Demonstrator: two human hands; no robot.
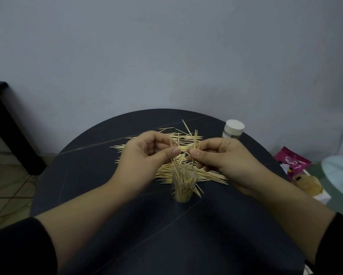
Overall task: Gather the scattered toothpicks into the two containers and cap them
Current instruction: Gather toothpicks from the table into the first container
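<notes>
At the far left a dark bench (pixel 1 116) stands by the wall on a tiled floor (pixel 5 185). In the middle is a round black table (pixel 83 175). The left hand (pixel 144 153) is above the table. Its thumb and fingers are curled and pinch a few toothpicks (pixel 173 162), which point down toward a clear cup (pixel 184 185). The cup stands upright on the table, just under the gap between both hands. It is open at the top and partly full of sticks. Around and behind the cup a messy pile (pixel 162 173) of loose sticks lies flat on the table. One stick (pixel 199 190) lies just beside the cup on its right. The right hand (pixel 224 158) is close to the left one but not touching it. It pinches its own small bunch (pixel 195 138), with the tips poking up. Farther right, near the table's back edge, stands a second pot (pixel 233 129) with a white lid on. Off the table at the right lies a pink packet (pixel 292 160).
</notes>
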